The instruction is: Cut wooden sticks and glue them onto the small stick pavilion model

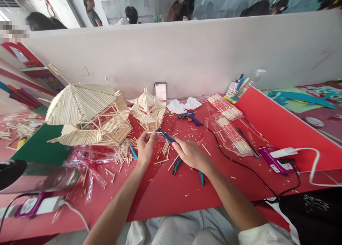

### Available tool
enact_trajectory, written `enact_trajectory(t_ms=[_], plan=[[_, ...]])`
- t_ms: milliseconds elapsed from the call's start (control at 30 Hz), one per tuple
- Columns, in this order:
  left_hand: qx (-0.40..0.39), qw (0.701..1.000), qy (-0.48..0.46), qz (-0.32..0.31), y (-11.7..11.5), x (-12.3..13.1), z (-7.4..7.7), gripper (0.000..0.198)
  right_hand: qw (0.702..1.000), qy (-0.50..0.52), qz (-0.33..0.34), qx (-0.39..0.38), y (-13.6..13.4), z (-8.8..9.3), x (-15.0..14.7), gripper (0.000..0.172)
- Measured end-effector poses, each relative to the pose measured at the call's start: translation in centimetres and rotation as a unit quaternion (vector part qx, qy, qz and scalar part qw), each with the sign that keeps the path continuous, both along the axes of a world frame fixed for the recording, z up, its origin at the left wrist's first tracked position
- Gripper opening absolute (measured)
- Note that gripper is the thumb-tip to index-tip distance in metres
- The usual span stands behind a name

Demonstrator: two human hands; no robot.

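My left hand (145,145) is closed in a pinch on a short thin wooden stick (155,132). My right hand (190,153) grips a dark blue utility knife (166,135), whose tip meets the stick near my left fingertips. Just beyond both hands stands a small pavilion model (148,111) built of wooden sticks. A larger stick pavilion (88,113) with a broad ribbed roof is to the left. Beneath my right hand lies a tool with teal handles (176,166), partly covered. Cut sticks (166,150) are scattered between my hands.
A blue glue gun (190,117) trails a black cord across the red table (165,195). Packs of sticks (232,131), a purple power strip (276,161) and a red board (288,127) lie right. Plastic wrappers (88,163) are left. A white partition (187,56) stands behind; people are beyond.
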State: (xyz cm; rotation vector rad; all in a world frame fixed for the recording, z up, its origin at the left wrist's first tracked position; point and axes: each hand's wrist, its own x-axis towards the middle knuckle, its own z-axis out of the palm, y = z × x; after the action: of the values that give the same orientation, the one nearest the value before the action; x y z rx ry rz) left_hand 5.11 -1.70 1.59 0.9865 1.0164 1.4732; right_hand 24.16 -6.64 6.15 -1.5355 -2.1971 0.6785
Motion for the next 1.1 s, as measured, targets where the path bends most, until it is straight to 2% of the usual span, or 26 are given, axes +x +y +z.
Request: enact_trajectory(t_ms=[367,700,900,1100], plan=[[0.013,0.999,0.027,0.018,-0.1,0.1,-0.2,0.034,0.997,-0.065,-0.013,0.028,-0.1,0.3,-0.3,0.046],[0.043,0.998,0.037,0.03,-0.3,0.3,-0.5,0.03,0.999,-0.047,-0.009,0.025,-0.2,0.0,-0.5,0.045],[0.041,0.997,0.05,0.036,-0.2,0.3,-0.8,0.029,0.997,-0.076,-0.017,0.029,0.0,-0.7,-0.7,0.044],[0.036,0.998,0.023,0.055,-0.2,0.4,-1.2,0.029,0.995,-0.09,-0.03,0.024,0.2,-0.6,-0.4,0.047]])
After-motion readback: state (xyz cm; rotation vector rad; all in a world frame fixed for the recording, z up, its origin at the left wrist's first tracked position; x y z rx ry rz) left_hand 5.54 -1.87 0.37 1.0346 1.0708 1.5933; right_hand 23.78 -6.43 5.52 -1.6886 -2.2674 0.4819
